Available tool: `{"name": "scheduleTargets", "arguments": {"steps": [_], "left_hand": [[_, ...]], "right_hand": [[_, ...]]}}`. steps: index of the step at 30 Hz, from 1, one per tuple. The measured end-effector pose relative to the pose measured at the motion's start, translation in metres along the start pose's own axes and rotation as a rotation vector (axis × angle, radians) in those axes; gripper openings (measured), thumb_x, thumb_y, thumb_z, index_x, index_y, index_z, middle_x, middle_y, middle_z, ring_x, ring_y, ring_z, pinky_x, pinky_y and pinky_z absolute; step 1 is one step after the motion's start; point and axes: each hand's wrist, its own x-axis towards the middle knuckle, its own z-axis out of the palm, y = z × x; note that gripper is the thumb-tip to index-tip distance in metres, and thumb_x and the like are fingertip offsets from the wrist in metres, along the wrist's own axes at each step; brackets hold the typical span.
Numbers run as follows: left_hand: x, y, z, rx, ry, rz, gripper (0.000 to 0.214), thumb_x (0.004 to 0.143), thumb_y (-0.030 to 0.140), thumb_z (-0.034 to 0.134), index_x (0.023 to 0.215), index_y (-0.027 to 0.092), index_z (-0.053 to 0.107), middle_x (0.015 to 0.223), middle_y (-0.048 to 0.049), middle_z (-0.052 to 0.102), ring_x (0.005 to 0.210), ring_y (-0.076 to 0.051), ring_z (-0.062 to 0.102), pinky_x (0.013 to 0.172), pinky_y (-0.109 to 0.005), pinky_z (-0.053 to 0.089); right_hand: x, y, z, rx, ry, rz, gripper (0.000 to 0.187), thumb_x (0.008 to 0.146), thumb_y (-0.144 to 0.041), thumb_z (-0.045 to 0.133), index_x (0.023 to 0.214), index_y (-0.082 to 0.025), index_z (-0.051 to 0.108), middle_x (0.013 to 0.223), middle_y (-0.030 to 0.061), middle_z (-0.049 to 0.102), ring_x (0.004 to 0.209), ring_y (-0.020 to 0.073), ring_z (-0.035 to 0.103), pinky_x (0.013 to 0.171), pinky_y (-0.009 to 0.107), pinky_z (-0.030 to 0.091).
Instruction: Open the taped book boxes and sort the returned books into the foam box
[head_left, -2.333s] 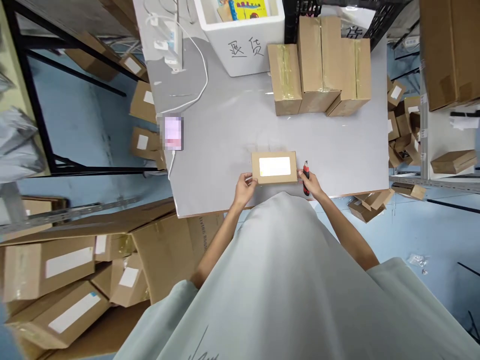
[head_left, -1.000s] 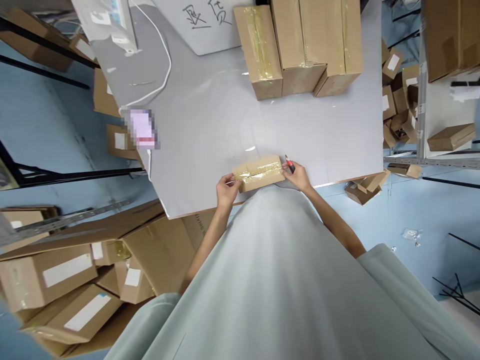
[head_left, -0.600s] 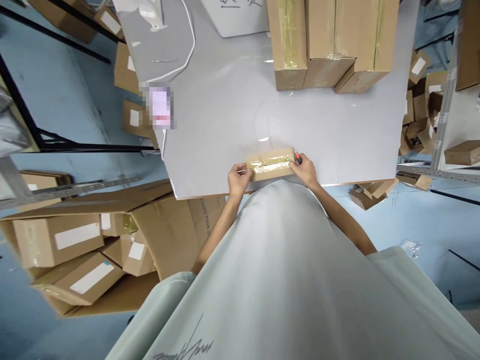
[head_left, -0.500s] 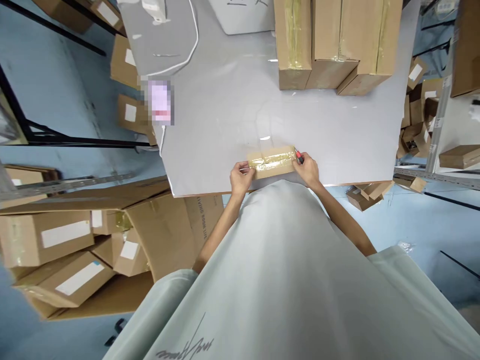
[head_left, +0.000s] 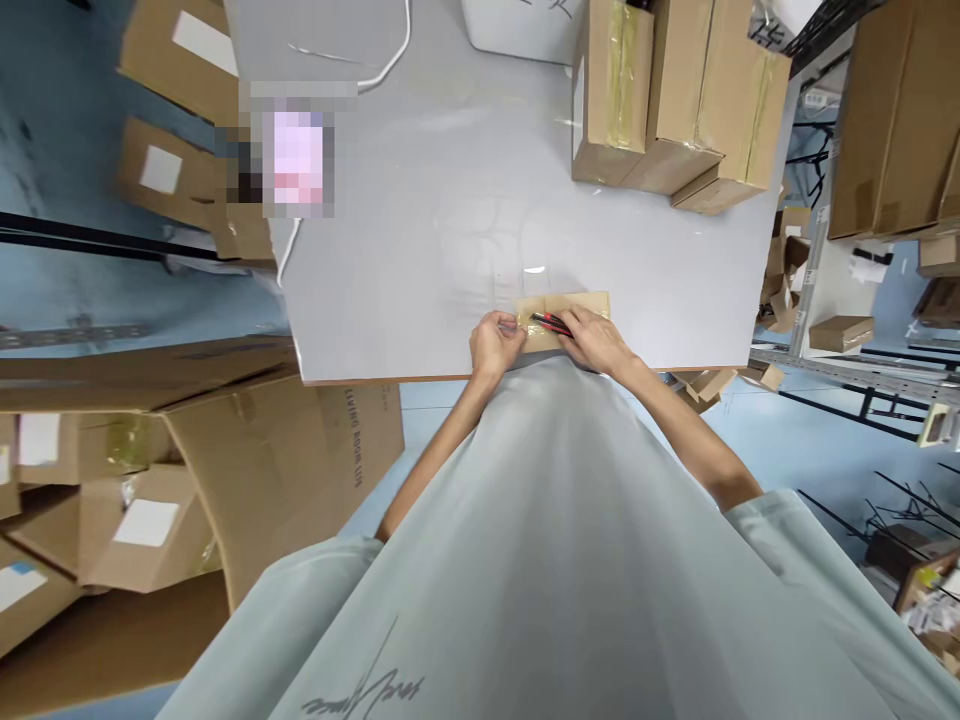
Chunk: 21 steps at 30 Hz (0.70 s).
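Note:
A small flat cardboard box point(head_left: 585, 300) with clear tape along its top lies at the table's front edge, close to my body. My left hand point(head_left: 496, 345) is closed on the box's left end, thumb and fingers at its edge. Over the top of the box, my right hand point(head_left: 598, 340) grips a red and black box cutter point(head_left: 553, 323). The cutter's tip points left, above the taped surface near my left fingers. Whether the blade touches the tape I cannot tell.
Several taped cardboard boxes point(head_left: 679, 95) stand at the table's back right, beside a white bin point(head_left: 525, 30). A white cable point(head_left: 390, 65) runs along the left side. A large open carton point(head_left: 300, 450) with boxes inside stands at lower left; shelving point(head_left: 817, 250) is on the right.
My right hand has moved left from the box's right end onto its top, bringing the box cutter over the tape. My left hand stays at the left end. The camera view has shifted.

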Motion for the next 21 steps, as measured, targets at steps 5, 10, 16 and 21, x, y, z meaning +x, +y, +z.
{"name": "scheduleTargets", "arguments": {"steps": [5, 10, 16, 21], "left_hand": [[0.007, -0.010, 0.000, -0.071, -0.049, 0.011, 0.021, 0.082, 0.028, 0.078, 0.103, 0.022, 0.079, 0.110, -0.0049, 0.085, 0.091, -0.022, 0.080, 0.089, -0.031, 0.059], [0.016, -0.029, 0.003, -0.287, -0.078, 0.015, 0.027, 0.076, 0.031, 0.082, 0.101, 0.018, 0.084, 0.104, -0.0084, 0.086, 0.086, -0.025, 0.080, 0.088, -0.036, 0.063], [0.014, -0.036, 0.005, -0.423, -0.099, 0.036, 0.028, 0.079, 0.031, 0.080, 0.103, 0.017, 0.085, 0.112, -0.0104, 0.084, 0.092, -0.024, 0.080, 0.094, -0.037, 0.065], [0.006, -0.034, 0.004, -0.394, -0.087, 0.064, 0.030, 0.083, 0.031, 0.077, 0.109, 0.018, 0.085, 0.117, -0.0098, 0.082, 0.095, -0.023, 0.080, 0.098, -0.039, 0.065]], "right_hand": [[0.006, -0.009, -0.005, -0.262, -0.070, -0.029, 0.047, 0.110, -0.012, 0.046, 0.154, -0.022, 0.061, 0.134, 0.0175, 0.069, 0.115, 0.0292, 0.068, 0.102, 0.041, 0.052], [0.009, -0.017, 0.002, -0.358, -0.035, -0.078, 0.048, 0.110, -0.009, 0.042, 0.152, -0.022, 0.062, 0.134, 0.0181, 0.069, 0.124, 0.0303, 0.063, 0.104, 0.043, 0.048], [0.004, -0.031, 0.014, -0.345, -0.046, -0.064, 0.047, 0.114, -0.014, 0.038, 0.156, -0.020, 0.057, 0.139, 0.0207, 0.068, 0.127, 0.0323, 0.060, 0.107, 0.046, 0.044], [0.004, -0.037, 0.022, -0.334, -0.039, -0.060, 0.046, 0.115, -0.014, 0.036, 0.155, -0.022, 0.058, 0.138, 0.0175, 0.069, 0.124, 0.0309, 0.061, 0.105, 0.045, 0.044]]}}
